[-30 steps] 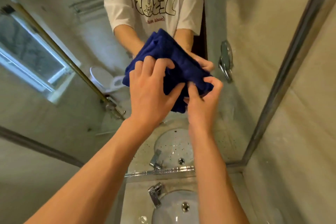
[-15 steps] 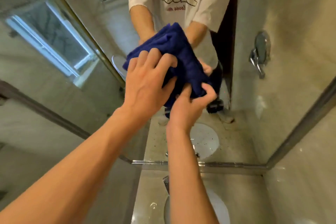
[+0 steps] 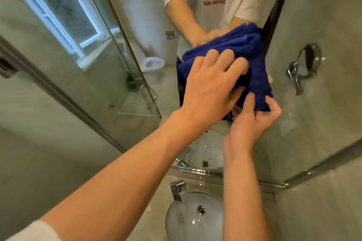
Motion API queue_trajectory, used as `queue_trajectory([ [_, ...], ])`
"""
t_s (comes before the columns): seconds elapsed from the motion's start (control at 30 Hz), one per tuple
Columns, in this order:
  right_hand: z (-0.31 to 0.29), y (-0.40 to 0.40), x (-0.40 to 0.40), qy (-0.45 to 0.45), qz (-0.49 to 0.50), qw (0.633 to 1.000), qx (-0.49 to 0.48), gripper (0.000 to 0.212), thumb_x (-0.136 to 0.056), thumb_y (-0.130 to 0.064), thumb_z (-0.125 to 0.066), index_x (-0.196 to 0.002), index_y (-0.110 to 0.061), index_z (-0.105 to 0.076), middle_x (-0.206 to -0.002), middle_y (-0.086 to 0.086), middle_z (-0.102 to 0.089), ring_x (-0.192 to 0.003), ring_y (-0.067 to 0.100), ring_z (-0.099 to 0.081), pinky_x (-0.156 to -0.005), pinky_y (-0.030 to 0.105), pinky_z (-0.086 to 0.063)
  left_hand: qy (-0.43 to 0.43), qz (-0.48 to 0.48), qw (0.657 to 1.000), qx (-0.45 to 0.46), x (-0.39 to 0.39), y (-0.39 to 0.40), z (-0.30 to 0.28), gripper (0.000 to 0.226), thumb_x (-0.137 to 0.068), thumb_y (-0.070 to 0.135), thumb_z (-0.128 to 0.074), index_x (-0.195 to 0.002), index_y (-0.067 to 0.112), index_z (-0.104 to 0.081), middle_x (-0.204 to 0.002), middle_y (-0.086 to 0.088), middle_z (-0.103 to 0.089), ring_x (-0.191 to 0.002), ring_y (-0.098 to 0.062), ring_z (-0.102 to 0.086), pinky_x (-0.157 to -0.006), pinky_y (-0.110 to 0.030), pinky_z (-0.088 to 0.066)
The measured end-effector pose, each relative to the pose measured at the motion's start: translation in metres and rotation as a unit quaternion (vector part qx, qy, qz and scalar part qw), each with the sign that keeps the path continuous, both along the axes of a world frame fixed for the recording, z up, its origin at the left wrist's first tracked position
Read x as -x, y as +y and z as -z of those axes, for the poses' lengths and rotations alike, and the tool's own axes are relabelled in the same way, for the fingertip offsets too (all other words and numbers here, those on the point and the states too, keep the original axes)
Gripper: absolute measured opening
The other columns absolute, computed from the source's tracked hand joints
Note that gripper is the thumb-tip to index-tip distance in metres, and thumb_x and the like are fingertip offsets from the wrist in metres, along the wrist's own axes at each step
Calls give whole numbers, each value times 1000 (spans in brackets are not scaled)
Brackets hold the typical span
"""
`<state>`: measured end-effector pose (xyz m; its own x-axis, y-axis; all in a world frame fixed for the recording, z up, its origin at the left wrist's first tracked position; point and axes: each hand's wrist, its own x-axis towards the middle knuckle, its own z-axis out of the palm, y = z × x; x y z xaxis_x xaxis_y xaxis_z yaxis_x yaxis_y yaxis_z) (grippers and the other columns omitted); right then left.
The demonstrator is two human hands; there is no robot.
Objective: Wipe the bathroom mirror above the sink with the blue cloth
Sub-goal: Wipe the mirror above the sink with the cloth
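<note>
Against the mirror point(image 3: 121, 49) above the sink point(image 3: 188, 219), the left hand point(image 3: 211, 86) presses the bunched blue cloth point(image 3: 231, 45) while the right hand point(image 3: 252, 121) pinches its 5 o'clock corner (flattening the wad should wipe better).

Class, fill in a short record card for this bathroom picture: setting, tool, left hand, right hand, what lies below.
setting: mirror above a sink
tool: blue cloth, bunched against the glass
left hand: spread over the cloth, pressing it
right hand: grip pinching the cloth's lower edge
below: chrome tap at the sink rim
</note>
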<state>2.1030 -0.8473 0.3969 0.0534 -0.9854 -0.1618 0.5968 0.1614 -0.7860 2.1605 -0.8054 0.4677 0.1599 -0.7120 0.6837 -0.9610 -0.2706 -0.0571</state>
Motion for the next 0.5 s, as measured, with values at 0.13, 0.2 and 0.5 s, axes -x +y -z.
queue_trajectory([
  [0.13, -3, 19, -22, 11, 32, 999, 4, 26, -96, -2, -53, -112, -13, -37, -97, -6, -60, -68, -1, -63, -67, 28, -52, -11, -8, 1000, 7, -17, 17, 5, 23, -73, 25, -68, -94, 14, -66, -88, -5, -57, -78, -28, -50, -66, -37, -29],
  [0.2, -2, 35, -38, 4, 8, 1000, 6, 26, -95, -2, -53, -110, -16, -38, -101, -5, -60, -72, 2, -65, -70, 33, -53, -9, -23, 999, 22, -36, 37, 7, 21, -76, 25, -67, -93, 14, -66, -87, -6, -57, -78, -29, -50, -66, -38, -29],
  [0.5, 26, 173, -169, 114, -96, 989, 3, 28, -92, -1, -56, -105, -21, -40, -95, -2, -59, -70, 5, -62, -65, 27, -54, 75, -118, 990, 20, -174, 188, 47, 31, -70, 28, -73, -94, 16, -57, -88, -6, -51, -83, -27, -43, -69, -39, -30],
])
